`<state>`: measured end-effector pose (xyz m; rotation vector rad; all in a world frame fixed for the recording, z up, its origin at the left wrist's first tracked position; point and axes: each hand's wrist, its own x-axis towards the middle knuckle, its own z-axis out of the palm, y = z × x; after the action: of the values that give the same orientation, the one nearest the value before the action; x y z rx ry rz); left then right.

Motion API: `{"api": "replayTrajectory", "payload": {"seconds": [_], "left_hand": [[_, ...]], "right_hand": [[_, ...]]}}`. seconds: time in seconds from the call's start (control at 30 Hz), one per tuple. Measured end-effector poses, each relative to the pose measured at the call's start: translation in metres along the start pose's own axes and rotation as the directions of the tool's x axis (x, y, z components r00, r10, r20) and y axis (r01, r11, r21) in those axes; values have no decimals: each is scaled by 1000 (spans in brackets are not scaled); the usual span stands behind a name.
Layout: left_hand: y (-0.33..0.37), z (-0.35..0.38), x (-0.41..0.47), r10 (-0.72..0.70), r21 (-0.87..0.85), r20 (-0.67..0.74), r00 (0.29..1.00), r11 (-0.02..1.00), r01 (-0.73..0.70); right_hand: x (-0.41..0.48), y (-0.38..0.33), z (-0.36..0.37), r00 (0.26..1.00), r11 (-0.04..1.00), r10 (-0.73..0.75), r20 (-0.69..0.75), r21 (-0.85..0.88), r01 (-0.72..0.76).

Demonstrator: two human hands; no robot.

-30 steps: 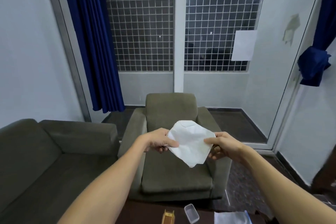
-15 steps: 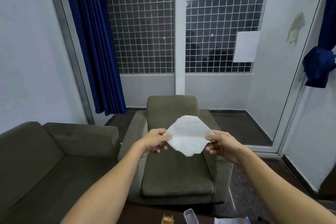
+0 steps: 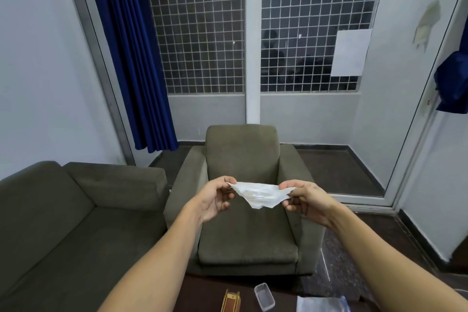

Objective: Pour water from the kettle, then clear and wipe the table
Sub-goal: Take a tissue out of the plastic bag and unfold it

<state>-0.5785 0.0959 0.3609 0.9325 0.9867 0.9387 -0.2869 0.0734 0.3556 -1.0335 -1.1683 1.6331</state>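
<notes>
View from a head-worn camera, looking forward and down past two bare forearms. The left hand (image 3: 215,200) and the right hand (image 3: 307,200) hold a white paper tissue (image 3: 258,195) in the air between them, at chest height. Each hand pinches one end of the tissue between thumb and curled fingers. The tissue is stretched sideways into a crumpled band, with a loose fold sagging below its middle.

Behind the hands stands an olive-green armchair (image 3: 241,157), and a matching sofa (image 3: 76,213) sits to its left. The far wall has a window with a white grille (image 3: 202,28), a blue curtain (image 3: 134,53) hanging at its left, and a white sheet of paper (image 3: 350,52) stuck at its right.

At the bottom edge is a strip of dark brown table (image 3: 202,294), well below the tissue. On it lie a small clear plastic tub (image 3: 264,296), what may be a small wooden stand (image 3: 230,300), cut off by the frame, and a clear plastic bag (image 3: 321,305).
</notes>
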Motion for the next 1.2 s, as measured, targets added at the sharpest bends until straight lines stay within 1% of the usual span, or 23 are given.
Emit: {"api": "replayTrajectory", "payload": {"seconds": [0.17,0.27,0.37,0.53,0.6,0.67,0.73,0.77,0.8,0.87,0.93,0.97,1.03,1.1,1.17,1.2], "left_hand": [[5,6,5,-7,-30,-30,1000,1000,6],[7,12,4,-23,53,-37,999,998,25],[7,14,5,3,122,-87,996,993,8],[12,17,5,20,164,-156,988,986,6],[12,13,4,0,154,-174,985,988,28],[14,6,4,-23,155,-187,982,986,53],[17,-4,8,-47,160,-201,978,984,81],[18,-9,10,-60,166,-204,977,982,95],[18,-14,12,-74,175,-203,977,978,110],[16,-25,16,-114,197,-185,976,969,150],[16,-38,21,-167,218,-157,973,956,199],[15,-46,25,-191,227,-146,971,948,221],[17,-63,32,-236,242,-130,963,934,262],[18,-78,42,-275,262,-116,954,919,296],[17,-90,51,-310,292,-97,946,900,325],[16,-95,55,-329,306,-85,940,889,339]], "right_hand": [[-1,1,0,999,999,-32,9,-3,32],[-2,5,0,1000,1000,-23,17,2,23],[-3,13,1,999,1000,-4,51,-1,5],[-3,30,10,990,994,83,114,63,-91],[-2,39,18,991,993,78,113,75,-87],[1,49,26,994,999,25,103,17,-27],[3,55,34,992,985,-61,108,-157,77],[4,58,39,988,949,-107,111,-286,135],[5,60,45,982,886,-156,107,-424,187],[6,67,61,956,698,-275,98,-664,269],[7,77,81,919,509,-375,121,-802,313],[8,83,93,905,439,-408,121,-843,311],[11,97,116,871,339,-487,61,-906,253],[17,111,138,836,261,-549,-20,-954,149],[25,124,158,807,218,-584,-89,-975,50],[28,131,167,787,224,-603,-134,-975,5]]}}
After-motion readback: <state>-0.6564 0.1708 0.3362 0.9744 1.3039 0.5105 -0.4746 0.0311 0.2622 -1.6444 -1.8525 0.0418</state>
